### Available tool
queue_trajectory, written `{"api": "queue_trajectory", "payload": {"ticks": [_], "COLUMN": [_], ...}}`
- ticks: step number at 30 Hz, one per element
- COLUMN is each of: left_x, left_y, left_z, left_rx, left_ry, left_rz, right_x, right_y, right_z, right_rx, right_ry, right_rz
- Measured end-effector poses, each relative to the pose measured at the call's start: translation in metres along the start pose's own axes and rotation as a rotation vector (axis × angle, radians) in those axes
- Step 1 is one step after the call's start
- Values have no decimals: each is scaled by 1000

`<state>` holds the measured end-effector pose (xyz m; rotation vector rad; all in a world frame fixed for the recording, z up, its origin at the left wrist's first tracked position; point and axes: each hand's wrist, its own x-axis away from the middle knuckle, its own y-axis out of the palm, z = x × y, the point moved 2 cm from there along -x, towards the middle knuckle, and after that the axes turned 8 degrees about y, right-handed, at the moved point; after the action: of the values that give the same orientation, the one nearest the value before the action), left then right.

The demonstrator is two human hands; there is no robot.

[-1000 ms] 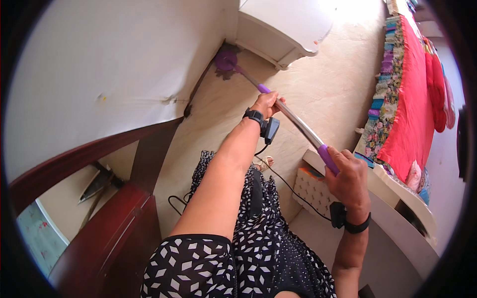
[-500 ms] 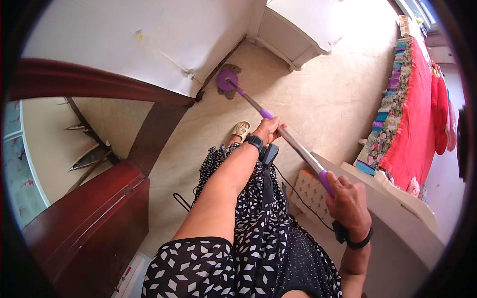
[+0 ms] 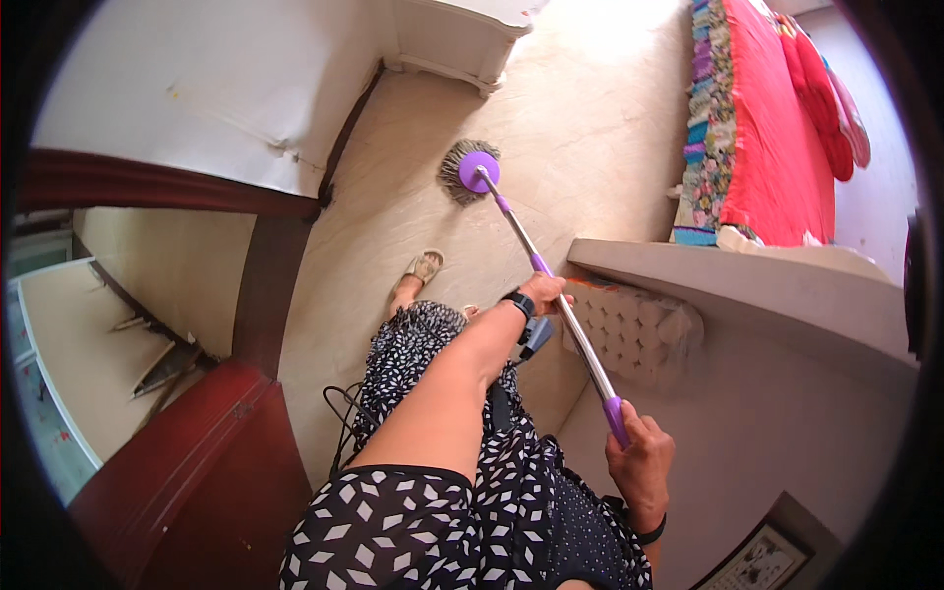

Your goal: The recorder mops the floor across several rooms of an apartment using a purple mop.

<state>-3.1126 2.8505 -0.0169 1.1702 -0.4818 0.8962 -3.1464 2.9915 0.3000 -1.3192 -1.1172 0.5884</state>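
A mop point(image 3: 588, 356) with a steel pole and purple grips slants from my right side out to the floor ahead. Its round purple head point(image 3: 479, 171) with a grey-brown string fringe rests on the beige floor point(image 3: 413, 128). My left hand point(image 3: 544, 292) is wrapped round the middle of the pole, just below a purple collar. Nearer to me, my right hand point(image 3: 641, 457) grips the purple end of the handle. Dark bands circle both wrists. A sandalled foot point(image 3: 425, 267) stands on the floor left of the pole.
A white cabinet point(image 3: 447, 44) stands against the far wall. At the right is a bed with a red cover point(image 3: 777, 128) and a low pale partition point(image 3: 747, 285). Beside it lies a plastic-wrapped pack point(image 3: 644, 334). A dark red door frame point(image 3: 177, 182) with a mirror-like panel is left.
The mop head has moved away from the wall corner, rightward onto open floor. My view has shifted right, and both hands stay closed round the pole.
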Motion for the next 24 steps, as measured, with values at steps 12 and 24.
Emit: {"api": "queue_trajectory", "payload": {"ticks": [12, 24], "left_x": [15, 13], "left_y": [47, 18], "left_z": [-9, 36], "left_rx": [-197, -344], "left_ry": [-49, -93], "left_rz": [-137, -207], "right_x": [52, -46], "right_y": [8, 104], "right_z": [-8, -45], "right_rx": [-272, -40], "right_ry": [379, 286], "right_rz": [130, 42]}}
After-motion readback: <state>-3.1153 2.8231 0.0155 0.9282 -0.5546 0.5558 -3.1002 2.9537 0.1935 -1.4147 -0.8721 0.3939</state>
